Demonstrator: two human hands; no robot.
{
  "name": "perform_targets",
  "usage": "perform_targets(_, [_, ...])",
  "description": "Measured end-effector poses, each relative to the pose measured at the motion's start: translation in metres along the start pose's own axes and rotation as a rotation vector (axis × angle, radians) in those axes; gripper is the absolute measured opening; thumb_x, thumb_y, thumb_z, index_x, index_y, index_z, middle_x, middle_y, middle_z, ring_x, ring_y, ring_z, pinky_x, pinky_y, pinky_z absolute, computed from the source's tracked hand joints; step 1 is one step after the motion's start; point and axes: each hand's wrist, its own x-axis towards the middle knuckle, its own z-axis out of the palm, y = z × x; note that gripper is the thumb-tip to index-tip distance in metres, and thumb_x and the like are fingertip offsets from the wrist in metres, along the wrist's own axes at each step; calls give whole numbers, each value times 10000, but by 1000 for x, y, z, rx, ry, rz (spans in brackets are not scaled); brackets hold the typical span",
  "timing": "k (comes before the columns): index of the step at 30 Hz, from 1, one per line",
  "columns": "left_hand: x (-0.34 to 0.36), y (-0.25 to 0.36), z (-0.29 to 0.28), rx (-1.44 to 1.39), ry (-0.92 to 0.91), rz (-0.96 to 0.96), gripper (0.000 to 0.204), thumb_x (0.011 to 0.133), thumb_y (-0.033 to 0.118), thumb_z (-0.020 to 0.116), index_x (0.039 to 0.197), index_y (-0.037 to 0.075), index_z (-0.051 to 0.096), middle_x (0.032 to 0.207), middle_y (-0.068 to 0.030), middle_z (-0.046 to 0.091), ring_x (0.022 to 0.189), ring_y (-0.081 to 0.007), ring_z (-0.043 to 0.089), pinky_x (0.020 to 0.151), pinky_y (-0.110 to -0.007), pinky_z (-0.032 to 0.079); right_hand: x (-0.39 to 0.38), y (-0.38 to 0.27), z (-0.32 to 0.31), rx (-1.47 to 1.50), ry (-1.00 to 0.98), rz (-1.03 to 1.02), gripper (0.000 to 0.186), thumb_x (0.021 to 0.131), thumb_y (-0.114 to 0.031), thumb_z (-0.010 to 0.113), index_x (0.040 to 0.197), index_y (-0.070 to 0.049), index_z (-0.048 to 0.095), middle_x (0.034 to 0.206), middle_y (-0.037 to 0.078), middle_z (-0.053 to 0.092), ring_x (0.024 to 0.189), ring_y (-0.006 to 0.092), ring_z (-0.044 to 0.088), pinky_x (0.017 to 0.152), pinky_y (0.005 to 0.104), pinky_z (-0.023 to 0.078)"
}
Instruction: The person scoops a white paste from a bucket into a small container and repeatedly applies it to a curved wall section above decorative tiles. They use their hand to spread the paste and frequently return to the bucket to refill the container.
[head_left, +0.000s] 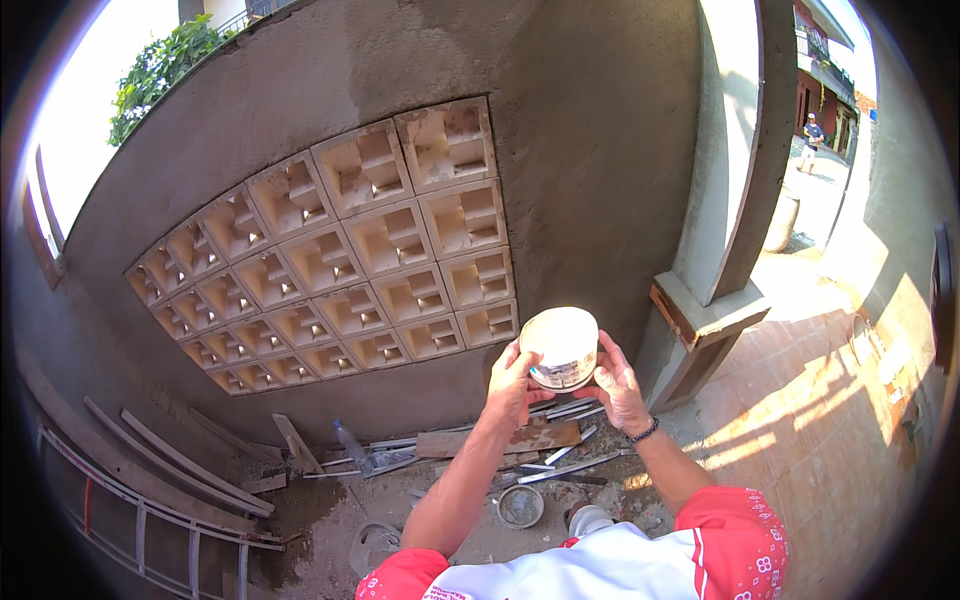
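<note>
I hold a white, round tub [557, 338] with a printed side up in front of my body, between both hands. My left hand [513, 383] grips its left side, thumb toward the front. On the other side, my right hand [618, 388] has its fingers round the tub; a dark bracelet circles that wrist. Beyond them is a grey plastered wall [600, 150] with a panel of pale, patterned ventilation blocks [381, 243]. Below my hands, a small bucket [520, 490] with grey material stands on the dusty ground.
A metal ladder [140, 535] lies at lower left near leaning boards [180, 460]. Scrap wood [540, 437] and a plastic bottle [356, 450] lie along the wall's foot. A concrete column [710, 300] stands at right, beside sunlit tiles [790, 400]. Another person [811, 138] stands far off outside.
</note>
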Motion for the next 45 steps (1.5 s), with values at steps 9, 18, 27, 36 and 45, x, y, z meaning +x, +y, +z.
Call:
perform_targets(9, [40, 70, 57, 119, -209, 7, 485, 871, 246, 582, 1297, 58, 449, 1171, -133, 510, 798, -274, 647, 627, -377, 559, 71, -2, 25, 231, 59, -550, 1325, 611, -420, 896, 1552, -209, -13, 1539, 78, 222, 1401, 260, 278, 1138, 445, 305])
perform_targets(18, [99, 118, 85, 179, -321, 9, 542, 915, 333, 556, 1344, 43, 400, 1193, -183, 497, 859, -304, 640, 659, -394, 561, 146, -33, 25, 223, 113, -789, 1325, 604, -413, 907, 1548, -191, 4, 1517, 99, 237, 1396, 274, 273, 1137, 456, 311])
perform_targets(27, [156, 222, 89, 672, -94, 362, 822, 933, 623, 463, 1510, 83, 240, 1428, -226, 372, 1157, -341, 534, 998, -461, 426, 244, -122, 37, 57, 61, -1043, 1062, 712, -295, 810, 1508, -80, 141, 1444, 123, 322, 1334, 265, 356, 1095, 428, 356])
perform_targets(36, [272, 410, 27, 1926, 764, 1353, 769, 920, 533, 539, 1526, 168, 238, 1572, -231, 80, 1446, -460, 42, 1154, -587, 103, 368, -252, 103, -49, 126, -1063, 958, 735, -271, 809, 1450, -85, 197, 1328, 124, 386, 1199, 247, 476, 922, 409, 520])
perform_targets(45, [357, 465, -33, 1840, 910, 1623, 744, 921, 636, 405, 1527, 235, 248, 1616, -75, 51, 1481, -348, -47, 1179, -556, -15, 501, -367, 144, -347, 293, -1208, 925, 683, -391, 835, 1371, -75, 304, 1199, 166, 500, 1036, 272, 610, 670, 331, 628])
